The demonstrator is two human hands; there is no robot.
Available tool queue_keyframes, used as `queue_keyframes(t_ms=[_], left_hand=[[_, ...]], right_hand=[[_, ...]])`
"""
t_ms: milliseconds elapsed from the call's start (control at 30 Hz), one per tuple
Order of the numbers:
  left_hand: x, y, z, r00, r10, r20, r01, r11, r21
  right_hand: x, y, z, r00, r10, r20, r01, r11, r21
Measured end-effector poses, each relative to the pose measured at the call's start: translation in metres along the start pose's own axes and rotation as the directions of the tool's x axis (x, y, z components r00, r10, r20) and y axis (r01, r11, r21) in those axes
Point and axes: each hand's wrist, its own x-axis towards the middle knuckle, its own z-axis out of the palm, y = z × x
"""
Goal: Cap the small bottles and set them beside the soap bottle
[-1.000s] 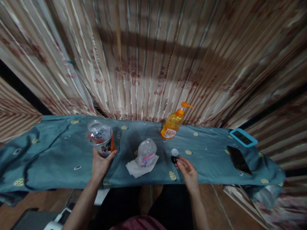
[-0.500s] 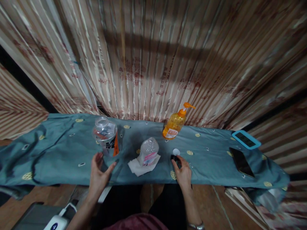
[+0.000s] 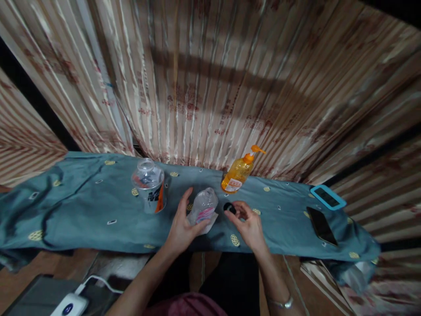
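Your right hand [image 3: 249, 224], just right of centre frame, pinches a small black cap [image 3: 229, 207] between thumb and fingertips, lifted a little above the cloth. Your left hand [image 3: 183, 225] is wrapped around the lower side of the small clear bottle [image 3: 204, 205], which leans at centre frame on a white tissue [image 3: 210, 218]; the cap sits just beside the bottle's top, to its right. Everything lies on a teal cloth [image 3: 82, 215] spanning the middle of the frame. To the left stands a larger clear jar [image 3: 149, 184]; behind, right of centre, an orange pump bottle [image 3: 238, 174]. Far right lie a black phone [image 3: 321, 226] and a blue-cased device [image 3: 327, 197].
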Motion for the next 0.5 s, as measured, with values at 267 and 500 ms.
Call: queue_keyframes(t_ms=[267,500], left_hand=[[0.033,0.008,0.022,0.996,0.009,0.088,-0.004,0.999,-0.055],[0.031,0.004,0.023,0.997,0.007,0.075,-0.004,0.999,-0.043]], right_hand=[[0.064,-0.087,-0.028,0.853,-0.297,0.429,0.421,0.877,-0.231],[0.076,-0.134,-0.033,0.647,-0.27,0.713,0.694,0.597,-0.404]])
